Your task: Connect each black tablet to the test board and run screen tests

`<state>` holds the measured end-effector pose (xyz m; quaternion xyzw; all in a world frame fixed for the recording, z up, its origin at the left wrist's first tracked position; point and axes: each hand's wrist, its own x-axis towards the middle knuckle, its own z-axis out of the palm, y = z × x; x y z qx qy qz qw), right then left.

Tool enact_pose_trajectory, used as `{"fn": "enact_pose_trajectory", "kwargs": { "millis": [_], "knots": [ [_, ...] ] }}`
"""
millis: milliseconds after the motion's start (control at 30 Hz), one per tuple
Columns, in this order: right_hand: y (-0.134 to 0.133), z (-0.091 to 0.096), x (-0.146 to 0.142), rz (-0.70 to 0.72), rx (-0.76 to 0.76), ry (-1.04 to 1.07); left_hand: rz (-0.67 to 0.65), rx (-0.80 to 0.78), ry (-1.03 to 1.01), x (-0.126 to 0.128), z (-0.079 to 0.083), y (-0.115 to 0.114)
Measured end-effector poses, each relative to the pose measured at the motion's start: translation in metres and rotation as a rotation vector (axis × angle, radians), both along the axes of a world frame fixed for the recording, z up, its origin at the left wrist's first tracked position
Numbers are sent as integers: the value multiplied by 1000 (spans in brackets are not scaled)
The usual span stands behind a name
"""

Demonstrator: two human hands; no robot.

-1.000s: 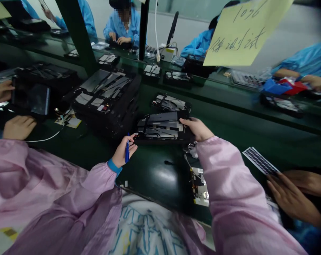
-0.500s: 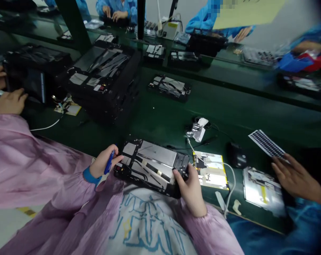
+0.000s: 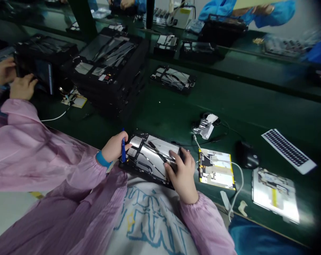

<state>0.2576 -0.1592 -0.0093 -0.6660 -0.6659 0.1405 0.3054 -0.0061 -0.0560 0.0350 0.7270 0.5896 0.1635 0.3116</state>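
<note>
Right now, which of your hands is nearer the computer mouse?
Right hand: left of the mouse, on the opened electronic device. Left hand: farther left, holding a blue pen.

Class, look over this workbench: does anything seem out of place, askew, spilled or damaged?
A small pale scrap lies loose at the near edge of the green table, beside a white cable draped across the yellow-edged panel; the scrap looks like litter among parts. No spill or clear damage shows.

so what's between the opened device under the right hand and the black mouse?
A yellow-edged panel, with a white cable running across its upper part; the head view shows it.
</note>
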Motion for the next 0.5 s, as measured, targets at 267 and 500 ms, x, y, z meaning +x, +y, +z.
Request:
{"fn": "enact_pose_trajectory", "kwargs": {
  "millis": [267,500],
  "knots": [
    [0,2,-17,3,-25,61,-66,-77,-16,-14,4,9],
    [8,18,13,441,66,359,75,-99,-255,-13,31,6]
  ]
}}
